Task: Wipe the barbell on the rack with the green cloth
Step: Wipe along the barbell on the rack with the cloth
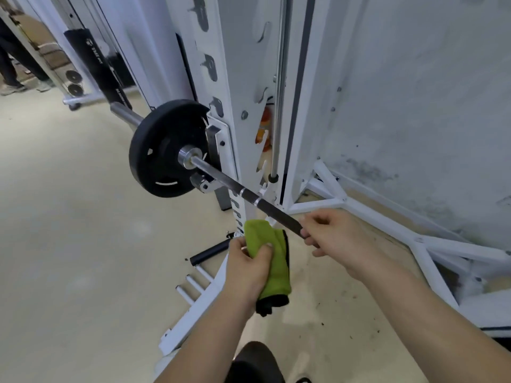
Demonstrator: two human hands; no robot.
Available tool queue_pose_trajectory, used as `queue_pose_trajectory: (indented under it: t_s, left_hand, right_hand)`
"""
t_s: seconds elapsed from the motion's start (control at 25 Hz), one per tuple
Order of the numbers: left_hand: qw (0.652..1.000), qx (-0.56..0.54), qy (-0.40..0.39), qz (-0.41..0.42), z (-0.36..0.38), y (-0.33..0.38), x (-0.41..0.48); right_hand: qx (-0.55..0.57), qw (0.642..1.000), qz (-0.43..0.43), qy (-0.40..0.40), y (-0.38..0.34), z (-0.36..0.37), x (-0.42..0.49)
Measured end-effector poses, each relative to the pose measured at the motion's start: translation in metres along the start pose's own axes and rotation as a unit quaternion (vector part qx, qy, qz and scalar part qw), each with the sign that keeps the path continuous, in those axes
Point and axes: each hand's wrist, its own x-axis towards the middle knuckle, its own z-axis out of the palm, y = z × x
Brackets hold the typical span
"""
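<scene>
The barbell (276, 217) lies across a hook on the white rack (237, 78), running from upper left down toward the camera. One black weight plate (163, 153) sits on it just outside the upright. The near stretch of the bar disappears inside the right hand (337, 239), so its length on this side cannot be seen; its far end is cut short behind a black pad (94, 59). An orange thing (264, 128) shows through a gap in the upright, mostly hidden and too blurred to identify. At the top left only a person's legs (8, 59) are in view.

The right grip is closed round the dark knurled part of the bar, fingers curled over it. The left hand (246, 269) has its grip closed on the green cloth (269, 252), bunched in the fist, with a darker edge hanging below. The cloth is held just below and to the left of the bar; whether it touches the bar cannot be told.

The black pad carries pale lettering running along its length, too blurred to read. The plate bears only pale curved marks, and no words can be made out on it.
</scene>
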Motion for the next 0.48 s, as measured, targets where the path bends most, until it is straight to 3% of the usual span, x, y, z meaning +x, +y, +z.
queue_pose_trajectory:
  t_s: [0.16,0.32,0.4,0.48]
  left_hand:
    - [0.997,0.011,0.040,0.058,-0.035,0.041,0.063]
    - [0.974,0.075,0.092,0.191,-0.081,0.095,0.145]
    - [0.935,0.181,0.148,0.268,-0.103,0.120,0.190]
    - [0.863,0.366,0.178,0.301,-0.109,0.130,0.227]
  right_hand:
    - [-0.016,0.999,-0.035,-0.008,-0.024,0.034,0.048]
    - [-0.044,0.998,-0.036,0.007,-0.039,0.069,0.104]
    - [-0.048,0.998,-0.039,0.012,-0.046,0.085,0.128]
    - [-0.063,0.997,-0.032,0.011,-0.052,0.100,0.145]
